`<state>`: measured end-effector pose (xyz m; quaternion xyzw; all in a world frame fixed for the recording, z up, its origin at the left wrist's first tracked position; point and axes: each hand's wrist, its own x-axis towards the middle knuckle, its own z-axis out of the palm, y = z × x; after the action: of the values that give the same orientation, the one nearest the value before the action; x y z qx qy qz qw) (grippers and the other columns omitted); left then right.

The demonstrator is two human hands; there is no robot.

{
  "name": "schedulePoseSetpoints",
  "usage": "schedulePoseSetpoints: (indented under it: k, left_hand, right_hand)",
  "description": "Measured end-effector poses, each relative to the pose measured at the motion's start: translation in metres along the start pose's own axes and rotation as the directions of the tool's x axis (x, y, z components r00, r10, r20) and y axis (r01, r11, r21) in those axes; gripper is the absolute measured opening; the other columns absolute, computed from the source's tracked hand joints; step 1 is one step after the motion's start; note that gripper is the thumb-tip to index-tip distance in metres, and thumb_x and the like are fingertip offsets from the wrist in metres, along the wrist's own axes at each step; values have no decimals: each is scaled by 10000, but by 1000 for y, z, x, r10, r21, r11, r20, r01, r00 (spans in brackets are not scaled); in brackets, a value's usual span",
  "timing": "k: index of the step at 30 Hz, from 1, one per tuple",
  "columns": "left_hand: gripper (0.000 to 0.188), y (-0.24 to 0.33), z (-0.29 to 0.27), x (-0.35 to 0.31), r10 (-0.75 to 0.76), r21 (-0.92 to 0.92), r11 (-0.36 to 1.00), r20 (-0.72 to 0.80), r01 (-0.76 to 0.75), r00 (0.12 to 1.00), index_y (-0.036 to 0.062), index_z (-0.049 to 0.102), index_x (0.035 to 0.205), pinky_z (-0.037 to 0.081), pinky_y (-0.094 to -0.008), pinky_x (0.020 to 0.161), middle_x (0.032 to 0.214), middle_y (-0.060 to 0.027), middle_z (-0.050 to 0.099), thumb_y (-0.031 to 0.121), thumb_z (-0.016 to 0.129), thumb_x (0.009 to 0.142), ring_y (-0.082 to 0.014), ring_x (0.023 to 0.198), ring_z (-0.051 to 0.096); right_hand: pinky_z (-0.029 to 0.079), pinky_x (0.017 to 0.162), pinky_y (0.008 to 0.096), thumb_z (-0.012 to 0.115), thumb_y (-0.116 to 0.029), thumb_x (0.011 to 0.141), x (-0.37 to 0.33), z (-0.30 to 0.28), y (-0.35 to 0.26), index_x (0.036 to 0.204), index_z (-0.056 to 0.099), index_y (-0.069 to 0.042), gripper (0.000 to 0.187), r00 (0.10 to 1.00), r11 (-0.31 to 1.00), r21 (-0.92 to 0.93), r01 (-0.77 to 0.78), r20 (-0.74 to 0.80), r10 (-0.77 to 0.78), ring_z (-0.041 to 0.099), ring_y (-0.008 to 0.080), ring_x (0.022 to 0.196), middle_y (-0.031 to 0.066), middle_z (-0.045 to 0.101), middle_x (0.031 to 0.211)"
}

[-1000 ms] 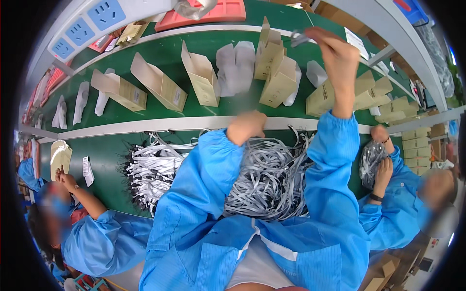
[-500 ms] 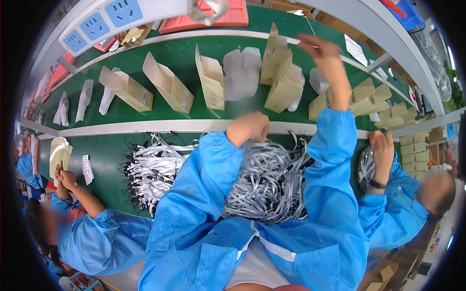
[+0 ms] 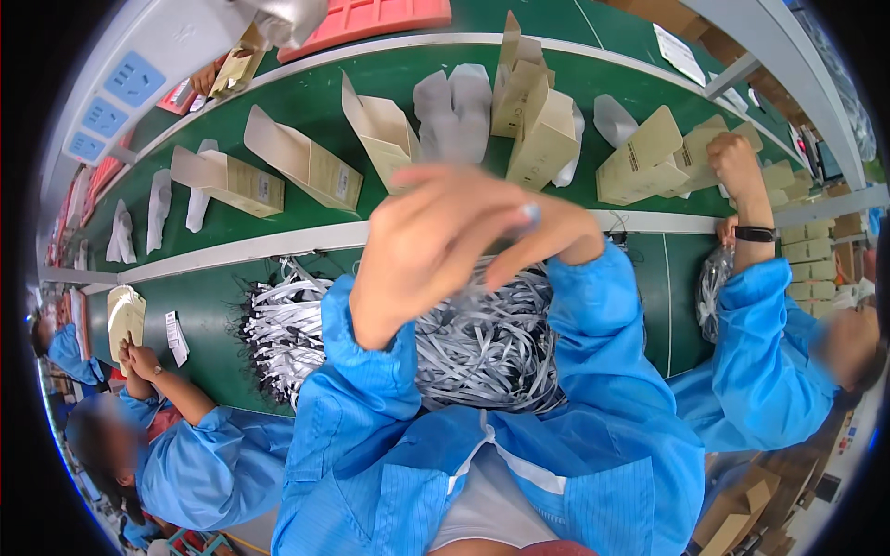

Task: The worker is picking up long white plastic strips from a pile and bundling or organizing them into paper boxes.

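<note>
My left hand (image 3: 422, 250) and my right hand (image 3: 552, 227) are close together over the pile of flat grey-white straps with black ends (image 3: 487, 357). The left hand overlaps part of the right, and motion smears its bent fingers. A small pale-blue spot shows at one fingertip. The right hand's thumb points down to the left; its other fingers are mostly hidden. I cannot make out anything held between the hands. Just beyond stand open beige cardboard boxes (image 3: 380, 134) and upright whitish-grey wrapped pieces (image 3: 454, 111) on the green shelf (image 3: 311, 218).
A co-worker at the left holds beige card pieces (image 3: 125, 315) beside a white slip (image 3: 176, 338). At the right, a co-worker's raised hand (image 3: 737, 167) is by the boxes, near a clear-wrapped bundle (image 3: 714, 292). A power strip (image 3: 120, 93) hangs at the upper left.
My right hand has come down and left from beyond the boxes to meet my left hand, which has moved a little left and nearer. The right co-worker's hand has risen to the boxes.
</note>
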<state>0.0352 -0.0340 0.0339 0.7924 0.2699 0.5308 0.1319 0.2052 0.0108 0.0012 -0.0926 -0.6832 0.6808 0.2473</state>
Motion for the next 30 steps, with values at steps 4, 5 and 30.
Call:
schedulePoseSetpoints:
  k: [4, 5, 30]
  left_hand:
    - [210, 13, -8, -14, 35, -118, 989, -389, -88, 921, -3, 564, 1111, 531, -344, 523, 887, -170, 676, 12, 612, 907, -245, 666, 662]
    - [292, 11, -16, -23, -16, -173, 981, -539, -92, 842, 8, 518, 1223, 530, -333, 499, 932, -178, 681, 22, 588, 939, -234, 658, 657]
    - [253, -58, 77, -10, -100, -338, 421, 905, 842, 413, 33, 587, 956, 392, -243, 614, 795, 13, 557, 282, 573, 1002, -63, 698, 474]
  right_hand:
    - [444, 766, 274, 709, -263, 919, -2, -3, 6, 1215, 565, -25, 406, 909, 976, -149, -158, 365, 203, 552, 138, 924, 68, 628, 1047]
    - [435, 716, 271, 682, -266, 940, 1, 0, 10, 1162, 583, -24, 343, 850, 961, -183, -209, 452, 271, 545, 125, 862, 46, 637, 989]
    - [342, 612, 212, 433, -324, 1054, -43, -3, -46, 1021, 586, -38, 326, 200, 932, -252, 260, -930, -307, 466, 80, 695, -8, 500, 784]
